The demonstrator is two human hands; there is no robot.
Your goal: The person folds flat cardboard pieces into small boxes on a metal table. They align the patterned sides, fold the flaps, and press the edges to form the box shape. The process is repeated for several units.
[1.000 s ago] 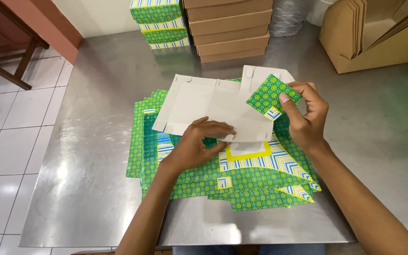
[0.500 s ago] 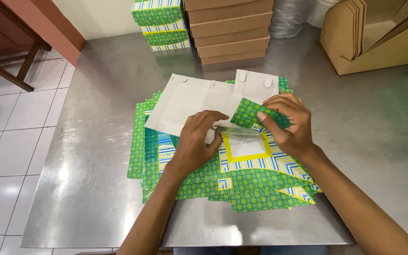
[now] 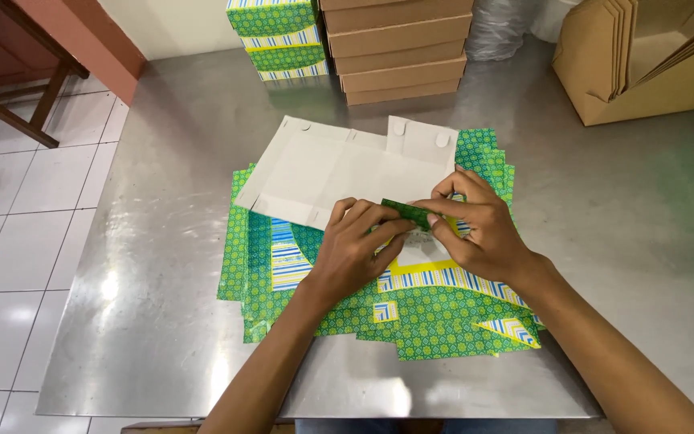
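A flat white cardboard box blank (image 3: 339, 173) lies plain side up on a pile of green patterned box blanks (image 3: 443, 321) on a steel table (image 3: 620, 241). One green printed flap (image 3: 407, 213) of the white blank is folded over at its near edge. My left hand (image 3: 355, 249) presses down on that fold with its fingertips on the flap. My right hand (image 3: 483, 229) pinches the same flap from the right side. Both hands meet at the flap, over the middle of the pile.
Green patterned made-up boxes (image 3: 275, 36) and a stack of brown flat boxes (image 3: 399, 48) stand at the table's far edge. An open brown carton (image 3: 644, 60) with cardboard sheets sits at the far right. A tiled floor (image 3: 18, 209) lies left of the table.
My right hand has brought the green flap down from an upright position and folded it flat toward me. My left hand slid right to meet it on the fold.
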